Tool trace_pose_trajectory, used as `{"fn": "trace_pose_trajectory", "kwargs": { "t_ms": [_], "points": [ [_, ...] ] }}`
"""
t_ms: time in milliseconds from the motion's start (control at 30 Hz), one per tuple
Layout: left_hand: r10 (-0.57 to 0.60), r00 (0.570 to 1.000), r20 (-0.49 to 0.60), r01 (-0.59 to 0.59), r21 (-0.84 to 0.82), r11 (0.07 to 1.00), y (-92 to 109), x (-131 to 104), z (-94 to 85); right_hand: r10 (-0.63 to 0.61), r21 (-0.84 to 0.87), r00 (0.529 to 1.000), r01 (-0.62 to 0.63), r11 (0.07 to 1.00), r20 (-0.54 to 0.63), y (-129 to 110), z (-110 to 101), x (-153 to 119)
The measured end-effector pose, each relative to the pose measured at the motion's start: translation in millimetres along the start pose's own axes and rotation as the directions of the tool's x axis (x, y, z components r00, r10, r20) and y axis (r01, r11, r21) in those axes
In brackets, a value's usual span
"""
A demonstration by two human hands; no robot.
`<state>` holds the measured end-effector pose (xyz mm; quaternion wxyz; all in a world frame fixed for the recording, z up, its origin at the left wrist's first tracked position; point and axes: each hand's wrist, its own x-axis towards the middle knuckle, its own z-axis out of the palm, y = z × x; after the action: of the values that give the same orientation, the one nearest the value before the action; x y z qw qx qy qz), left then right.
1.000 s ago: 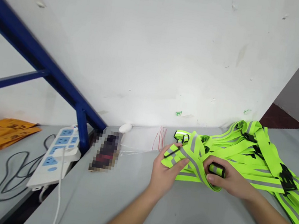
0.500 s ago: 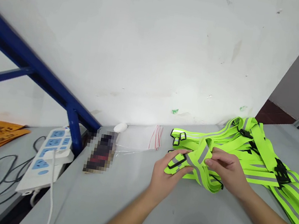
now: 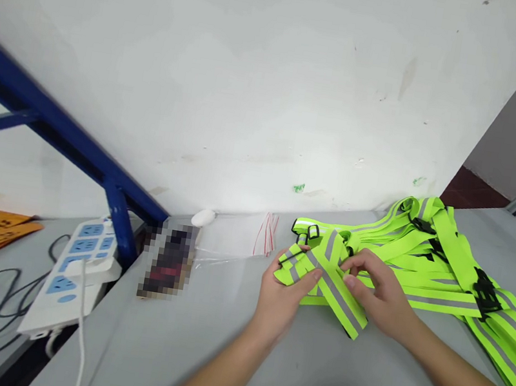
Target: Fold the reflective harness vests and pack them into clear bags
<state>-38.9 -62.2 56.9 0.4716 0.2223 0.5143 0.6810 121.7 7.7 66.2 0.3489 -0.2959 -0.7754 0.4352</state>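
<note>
One folded lime strap (image 3: 342, 297) is being held over one worktop (image 3: 196, 333). The left hand (image 3: 284, 292) is clasping it; the right hand (image 3: 376, 293) is touching its edge, that grip's closure being undeterminable. One strap heap (image 3: 460, 258) is lying at three o'clock, one power strip (image 3: 63, 276) at nine.

It looks like a workshop or packing room: a plain grey table (image 3: 140, 344), a scuffed wall (image 3: 257, 75) behind the table, a blue frame (image 3: 71, 137) and power strip (image 3: 48, 310) at its left edge, clear bags (image 3: 236, 235) and heaped straps (image 3: 460, 261) on it.
</note>
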Motion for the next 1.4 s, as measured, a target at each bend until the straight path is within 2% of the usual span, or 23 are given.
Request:
{"fn": "trace_pose_trajectory", "kwargs": {
  "t_ms": [67, 133, 200, 267, 333, 400, 500, 600, 667, 767, 967, 1067, 1167, 1300, 1400],
  "points": [
    [0.005, 0.999, -0.032, -0.005, -0.003, 1.0, 1.9, 1.5, -0.3, 0.023, -0.048, 1.0, -0.023, 0.999, 0.006, 5.8, 3.2, -0.8],
    [0.012, 0.999, -0.05, -0.013, -0.032, 0.999, 4.4, 2.5, -1.0, 0.102, -0.075, 0.994, -0.098, 0.992, 0.05, 10.9, 7.8, -2.2],
    [0.008, 1.0, -0.025, -0.01, -0.077, 0.997, 7.4, 3.0, -2.1, 0.189, -0.025, 0.964, -0.187, 0.982, 0.185, 13.3, 11.7, -3.8],
    [-0.017, 1.0, 0.016, 0.018, -0.127, 0.992, 9.9, 3.9, -4.0, 0.242, 0.073, 0.915, -0.279, 0.957, 0.324, 12.3, 12.9, -5.3],
    [-0.054, 0.998, 0.03, 0.059, -0.175, 0.983, 11.0, 5.2, -6.8, 0.253, 0.133, 0.888, -0.324, 0.937, 0.384, 9.2, 10.7, -5.7],
    [-0.078, 0.996, 0.039, 0.085, -0.217, 0.973, 10.5, 6.7, -9.8, 0.251, 0.126, 0.881, -0.324, 0.938, 0.4, 5.9, 5.8, -4.7],
    [-0.118, 0.984, 0.136, 0.149, -0.247, 0.957, 8.3, 6.8, -12.8, 0.2, 0.104, 0.893, -0.262, 0.96, 0.402, 4.1, -2.9, -1.1],
    [-0.203, 0.951, 0.234, 0.261, -0.251, 0.932, 5.3, 4.2, -12.1, 0.099, 0.089, 0.93, -0.139, 0.986, 0.353, 8.0, -8.2, 2.4],
    [-0.277, 0.926, 0.259, 0.34, -0.247, 0.908, 2.4, 2.8, -10.2, 0.06, 0.077, 0.931, -0.094, 0.993, 0.36, 12.2, -9.0, 3.8],
    [-0.338, 0.917, 0.209, 0.387, -0.275, 0.88, -2.2, 3.7, -6.7, 0.048, 0.043, 0.913, -0.071, 0.997, 0.404, 16.0, -7.4, 4.4],
    [-0.29, 0.957, 0.012, 0.28, -0.307, 0.91, -3.4, 9.8, -1.8, 0.066, -0.06, 0.867, -0.042, 0.997, 0.494, 11.1, -2.3, 2.7],
    [-0.272, 0.962, -0.009, 0.257, -0.294, 0.921, -0.3, 12.2, -2.8, 0.069, -0.031, 0.826, -0.062, 0.998, 0.559, 8.8, -2.3, 2.3],
    [-0.264, 0.963, 0.048, 0.267, -0.28, 0.922, 1.2, 15.4, -8.0, 0.035, -0.038, 0.801, -0.015, 0.999, 0.597, 10.8, -4.3, 4.0],
    [-0.327, 0.924, 0.197, 0.362, -0.184, 0.914, 0.4, 16.4, -17.4, -0.155, -0.16, 0.856, 0.264, 0.951, 0.494, 19.9, -10.5, 8.0],
    [-0.307, 0.91, 0.279, 0.314, 0.02, 0.949, 2.6, 9.8, -18.9, -0.347, -0.34, 0.886, 0.442, 0.83, 0.307, 26.9, -18.0, 10.7]
  ]
}}
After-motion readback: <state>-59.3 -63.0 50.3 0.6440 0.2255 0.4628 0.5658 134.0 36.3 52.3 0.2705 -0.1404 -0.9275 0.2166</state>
